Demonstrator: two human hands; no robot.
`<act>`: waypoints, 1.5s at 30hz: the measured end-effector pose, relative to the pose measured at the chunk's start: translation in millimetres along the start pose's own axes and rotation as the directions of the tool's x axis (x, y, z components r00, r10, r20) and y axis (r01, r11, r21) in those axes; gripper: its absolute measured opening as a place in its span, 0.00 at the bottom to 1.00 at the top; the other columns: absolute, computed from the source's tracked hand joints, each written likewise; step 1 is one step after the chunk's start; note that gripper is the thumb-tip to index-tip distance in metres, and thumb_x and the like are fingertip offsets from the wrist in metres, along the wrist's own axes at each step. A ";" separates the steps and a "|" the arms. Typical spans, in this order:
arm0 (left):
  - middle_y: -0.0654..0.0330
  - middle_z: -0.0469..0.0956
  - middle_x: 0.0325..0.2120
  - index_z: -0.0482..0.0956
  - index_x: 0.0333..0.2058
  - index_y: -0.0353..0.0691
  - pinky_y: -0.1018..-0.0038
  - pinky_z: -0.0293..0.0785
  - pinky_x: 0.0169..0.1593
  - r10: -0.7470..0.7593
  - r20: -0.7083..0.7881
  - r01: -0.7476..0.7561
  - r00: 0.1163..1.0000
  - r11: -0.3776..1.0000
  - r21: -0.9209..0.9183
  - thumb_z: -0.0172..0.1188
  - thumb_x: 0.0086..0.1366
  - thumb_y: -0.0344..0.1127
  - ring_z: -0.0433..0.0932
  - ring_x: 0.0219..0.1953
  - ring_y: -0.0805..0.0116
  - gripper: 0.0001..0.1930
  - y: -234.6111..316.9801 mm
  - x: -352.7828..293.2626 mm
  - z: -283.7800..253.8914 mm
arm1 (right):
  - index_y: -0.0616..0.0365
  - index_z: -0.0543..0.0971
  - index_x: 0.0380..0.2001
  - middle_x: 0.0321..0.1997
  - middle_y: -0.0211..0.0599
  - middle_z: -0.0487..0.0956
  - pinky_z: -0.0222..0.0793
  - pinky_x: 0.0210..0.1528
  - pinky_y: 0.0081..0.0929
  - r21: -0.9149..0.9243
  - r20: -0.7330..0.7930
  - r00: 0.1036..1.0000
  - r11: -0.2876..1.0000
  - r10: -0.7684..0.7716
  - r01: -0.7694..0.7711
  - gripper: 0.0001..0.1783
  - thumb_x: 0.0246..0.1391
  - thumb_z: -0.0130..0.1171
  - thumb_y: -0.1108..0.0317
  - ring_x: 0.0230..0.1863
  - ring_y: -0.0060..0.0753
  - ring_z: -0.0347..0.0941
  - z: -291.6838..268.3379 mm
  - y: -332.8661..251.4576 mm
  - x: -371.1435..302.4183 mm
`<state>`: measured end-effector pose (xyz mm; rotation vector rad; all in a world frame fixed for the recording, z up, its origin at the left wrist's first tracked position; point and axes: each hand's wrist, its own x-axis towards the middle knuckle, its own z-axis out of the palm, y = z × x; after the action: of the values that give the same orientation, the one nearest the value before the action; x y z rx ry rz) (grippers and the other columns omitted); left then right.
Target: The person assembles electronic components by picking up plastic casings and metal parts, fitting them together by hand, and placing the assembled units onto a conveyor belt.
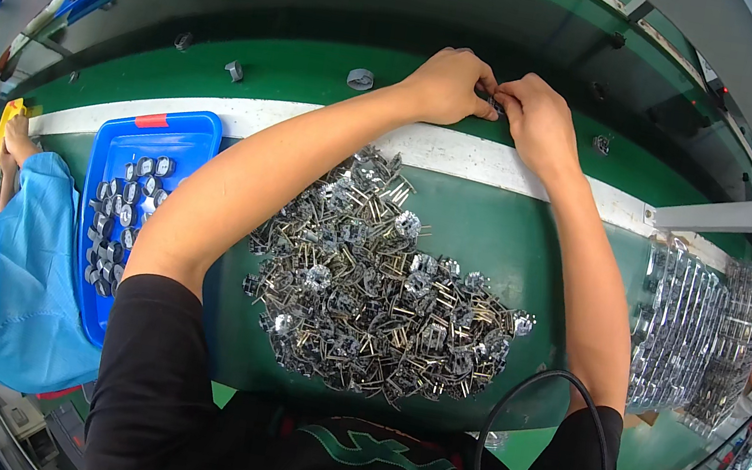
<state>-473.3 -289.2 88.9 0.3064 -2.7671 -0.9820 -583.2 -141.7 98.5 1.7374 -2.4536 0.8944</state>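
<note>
Both my arms reach forward over a white rail to a green belt. My left hand (pixel 451 87) and my right hand (pixel 535 121) meet there with fingertips pinched together. Between them is a small dark part (pixel 496 106), mostly covered by the fingers, so its kind is unclear. Left of my left hand, a grey round cap (pixel 360 79) lies on the belt. A small pinned part (pixel 601 144) sits to the right of my right hand. Below my arms, a big heap of small black and clear parts with metal pins (pixel 385 305) covers the green work surface.
On the left, a blue tray (pixel 213 135) holds several grey round caps. Stacked clear trays (pixel 679 324) stand at the right. A white rail (pixel 248 117) separates table and belt. A person in blue (pixel 25 270) works at left. A black cable (pixel 487 436) loops by my right arm.
</note>
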 end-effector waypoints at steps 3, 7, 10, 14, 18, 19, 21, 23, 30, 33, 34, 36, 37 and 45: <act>0.49 0.78 0.42 0.84 0.44 0.40 0.63 0.73 0.52 0.027 -0.005 -0.026 1.000 0.998 0.054 0.72 0.53 0.47 0.78 0.47 0.53 0.23 10.2 0.6 -5.4 | 0.59 0.83 0.40 0.36 0.41 0.76 0.73 0.42 0.43 -0.104 -0.022 0.999 0.994 -0.043 0.041 0.11 0.58 0.56 0.69 0.39 0.50 0.76 -2.5 0.3 -9.9; 0.52 0.78 0.43 0.84 0.46 0.41 0.64 0.74 0.52 0.171 -0.124 -0.155 0.977 0.979 0.131 0.65 0.56 0.38 0.79 0.47 0.55 0.18 14.3 -11.9 -46.0 | 0.56 0.81 0.49 0.38 0.41 0.75 0.74 0.41 0.42 -0.208 -0.094 0.994 0.977 -0.060 0.039 0.16 0.59 0.56 0.66 0.38 0.48 0.77 -17.3 -13.4 -19.4; 0.54 0.78 0.43 0.83 0.46 0.43 0.65 0.74 0.51 0.134 -0.044 -0.124 0.990 0.975 0.184 0.60 0.55 0.30 0.79 0.46 0.56 0.18 0.1 -33.9 -81.7 | 0.57 0.81 0.47 0.37 0.41 0.75 0.74 0.40 0.40 -0.229 -0.168 0.984 0.973 -0.057 0.017 0.15 0.57 0.58 0.65 0.37 0.46 0.77 -31.8 -37.0 -27.5; 0.54 0.80 0.42 0.83 0.48 0.42 0.66 0.75 0.49 0.132 0.121 -0.162 0.984 0.945 0.283 0.60 0.52 0.25 0.78 0.43 0.57 0.21 -32.6 -63.2 -93.2 | 0.59 0.82 0.38 0.34 0.41 0.78 0.74 0.40 0.38 0.329 0.185 0.938 0.918 -0.294 0.223 0.12 0.53 0.63 0.65 0.37 0.44 0.77 -30.3 -78.5 -41.8; 0.54 0.80 0.42 0.83 0.49 0.42 0.66 0.75 0.48 0.021 0.093 -0.037 0.995 0.985 0.167 0.61 0.51 0.23 0.79 0.42 0.58 0.24 -30.8 -77.6 -87.1 | 0.60 0.82 0.39 0.35 0.42 0.79 0.73 0.44 0.38 0.414 0.353 0.900 0.906 -0.255 0.094 0.10 0.51 0.62 0.72 0.38 0.45 0.77 -12.5 -96.4 -47.8; 0.54 0.80 0.41 0.83 0.49 0.42 0.66 0.75 0.48 -0.004 0.080 -0.008 0.997 0.989 0.151 0.63 0.51 0.24 0.79 0.42 0.58 0.23 -28.8 -80.0 -85.8 | 0.60 0.82 0.39 0.35 0.42 0.79 0.73 0.44 0.38 0.414 0.352 0.899 0.905 -0.260 0.099 0.10 0.51 0.62 0.72 0.38 0.45 0.77 -10.1 -96.7 -47.8; 0.54 0.80 0.41 0.83 0.49 0.41 0.65 0.75 0.48 0.003 0.052 -0.010 0.999 0.989 0.145 0.66 0.52 0.28 0.79 0.42 0.58 0.22 -33.3 -80.4 -84.6 | 0.60 0.82 0.41 0.37 0.43 0.78 0.72 0.46 0.38 0.331 0.339 0.926 0.942 -0.165 0.046 0.13 0.52 0.58 0.75 0.40 0.46 0.76 -9.9 -94.6 -49.6; 0.54 0.79 0.40 0.83 0.48 0.41 0.65 0.75 0.49 -0.029 0.032 0.023 0.999 0.983 0.180 0.67 0.52 0.28 0.78 0.42 0.58 0.21 -33.2 -83.3 -87.1 | 0.60 0.82 0.42 0.37 0.43 0.78 0.71 0.46 0.38 0.296 0.287 0.944 0.953 -0.161 0.072 0.13 0.52 0.56 0.77 0.40 0.47 0.76 -12.1 -90.5 -52.3; 0.54 0.78 0.40 0.83 0.47 0.43 0.64 0.74 0.50 0.086 -0.013 -0.083 0.996 0.985 0.148 0.67 0.54 0.31 0.77 0.45 0.56 0.20 -46.4 -85.5 -80.8 | 0.62 0.83 0.38 0.37 0.36 0.79 0.74 0.41 0.26 0.472 0.258 0.961 0.855 0.098 -0.214 0.08 0.54 0.62 0.73 0.34 0.28 0.78 -16.4 -77.8 -37.8; 0.55 0.78 0.39 0.82 0.48 0.41 0.64 0.73 0.50 0.117 -0.012 -0.111 0.993 0.967 0.228 0.66 0.54 0.31 0.77 0.45 0.55 0.20 -47.5 -83.8 -76.4 | 0.64 0.83 0.36 0.34 0.35 0.81 0.73 0.38 0.23 0.512 0.361 0.909 0.770 0.210 -0.381 0.08 0.54 0.65 0.71 0.31 0.23 0.77 -15.9 -82.3 -24.8; 0.55 0.78 0.39 0.82 0.48 0.41 0.64 0.73 0.50 0.117 -0.016 -0.111 0.993 0.968 0.226 0.66 0.54 0.31 0.77 0.45 0.55 0.20 -44.3 -80.7 -72.4 | 0.65 0.83 0.36 0.32 0.34 0.81 0.72 0.36 0.22 0.507 0.255 0.954 0.819 0.156 -0.269 0.09 0.54 0.65 0.70 0.30 0.22 0.76 -11.9 -77.4 -22.8; 0.55 0.77 0.40 0.80 0.49 0.41 0.63 0.72 0.52 0.061 -0.079 -0.045 0.995 0.981 0.190 0.65 0.54 0.30 0.76 0.47 0.55 0.21 -36.7 -74.0 -64.0 | 0.65 0.83 0.36 0.30 0.34 0.82 0.72 0.34 0.21 0.486 0.147 0.985 0.860 0.092 -0.153 0.10 0.54 0.66 0.69 0.29 0.20 0.76 -8.2 -72.8 -17.5; 0.56 0.77 0.41 0.80 0.49 0.42 0.63 0.72 0.53 0.125 -0.111 -0.109 0.986 0.984 0.139 0.65 0.55 0.32 0.76 0.48 0.54 0.21 -40.8 -72.2 -60.6 | 0.65 0.83 0.37 0.29 0.33 0.82 0.72 0.33 0.21 0.490 0.161 0.970 0.839 0.182 -0.239 0.10 0.54 0.66 0.69 0.28 0.20 0.76 -5.6 -73.5 -13.4; 0.54 0.75 0.49 0.79 0.51 0.43 0.62 0.71 0.56 -0.092 0.159 0.038 0.983 0.949 0.313 0.68 0.56 0.47 0.74 0.51 0.52 0.25 -1.9 -36.8 -63.2 | 0.63 0.84 0.39 0.27 0.33 0.82 0.70 0.29 0.22 0.514 0.098 0.931 0.783 0.352 -0.350 0.11 0.56 0.64 0.66 0.27 0.20 0.76 8.8 -45.0 1.0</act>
<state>-422.2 -319.1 131.9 0.3770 -3.0891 -0.6081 -541.7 -156.6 111.4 1.3671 -2.7631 1.7484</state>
